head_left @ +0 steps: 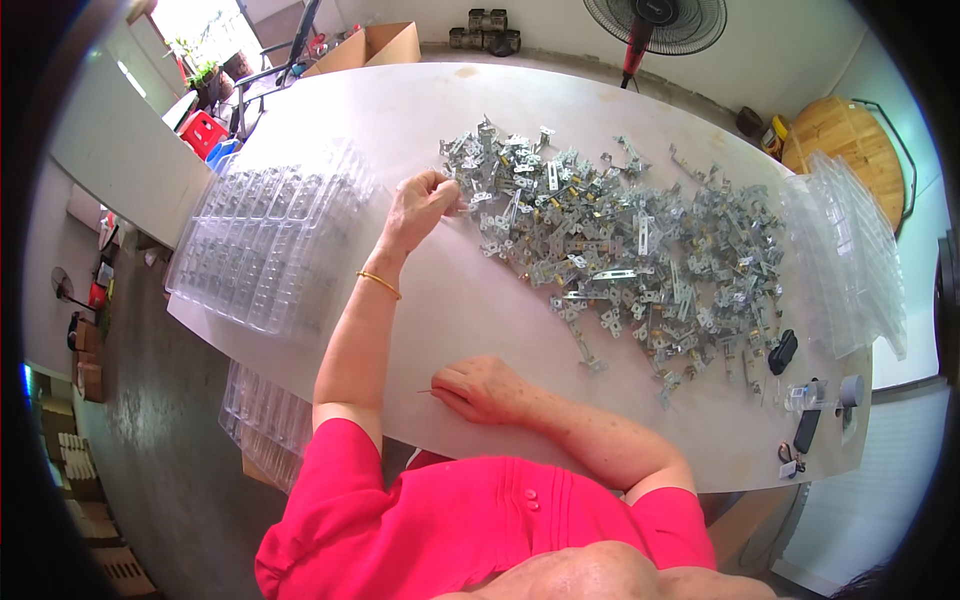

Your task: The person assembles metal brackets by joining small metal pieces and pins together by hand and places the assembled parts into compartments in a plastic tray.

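A wide heap of small silvery metal brackets (610, 235), some with brass-coloured bits, spreads over the white table (400, 335). At the heap's left edge is my left hand (425, 208), its fingers pinched together; whatever they hold is too small to make out. My right hand (482, 391) rests closed near the table's front edge. A thin pin-like piece (424, 390) sticks out from its fingertips to the left. Stacked clear plastic trays (265, 240) with rows of pockets stand left of my left hand, and metal parts show in the top one.
More clear trays (845, 255) lean at the table's right end. Near them lie a small black case (783, 352), a roll of grey tape (851, 390) and a black object (806, 431). Below the left edge sit further trays (265, 415). A fan (655, 20) stands behind the table.
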{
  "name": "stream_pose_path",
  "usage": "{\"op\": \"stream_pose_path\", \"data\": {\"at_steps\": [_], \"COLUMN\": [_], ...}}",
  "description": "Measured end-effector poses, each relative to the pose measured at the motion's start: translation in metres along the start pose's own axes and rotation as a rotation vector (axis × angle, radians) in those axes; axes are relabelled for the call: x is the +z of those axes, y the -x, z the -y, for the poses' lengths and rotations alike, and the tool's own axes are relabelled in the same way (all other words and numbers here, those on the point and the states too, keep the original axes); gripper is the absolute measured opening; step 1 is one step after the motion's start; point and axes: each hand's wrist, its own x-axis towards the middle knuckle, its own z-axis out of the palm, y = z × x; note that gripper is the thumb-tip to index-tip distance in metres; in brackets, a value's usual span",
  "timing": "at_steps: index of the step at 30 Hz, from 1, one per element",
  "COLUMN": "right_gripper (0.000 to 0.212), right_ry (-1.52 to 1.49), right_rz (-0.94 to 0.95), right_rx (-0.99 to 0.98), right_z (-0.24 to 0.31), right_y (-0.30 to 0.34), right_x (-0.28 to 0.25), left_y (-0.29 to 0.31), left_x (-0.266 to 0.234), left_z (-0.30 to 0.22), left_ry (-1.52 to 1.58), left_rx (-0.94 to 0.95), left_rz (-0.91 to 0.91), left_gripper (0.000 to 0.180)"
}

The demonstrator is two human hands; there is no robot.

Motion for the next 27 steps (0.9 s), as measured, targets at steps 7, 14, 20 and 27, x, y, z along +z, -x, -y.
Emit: {"op": "stream_pose_path", "data": {"at_steps": [7,14,20,27], "right_gripper": [0.012,0.008,0.006,0.009], "right_ry": [-0.124,0.096,0.284,0.488], "right_rz": [0.001,-0.544,-0.728,-0.633], "right_rx": [0.187,0.238,0.450,0.554], "right_z": [0.022,0.039,0.030,0.015], "right_y": [-0.008,-0.028,-0.017,-0.016], "right_x": [-0.032,-0.130,-0.171,-0.170], "left_y": [0.016,0.036,0.050,0.067], "left_x": [0.030,0.065,0.079,0.093], "left_z": [0.005,-0.025,-0.056,-0.060], "left_ry": [0.708,0.950,0.525,0.549], "left_rx": [-0.013,-0.208,-0.117,-0.134], "left_rz": [0.350,0.369,0.438,0.435], "left_gripper": [0.016,0.016,0.027,0.021]}}
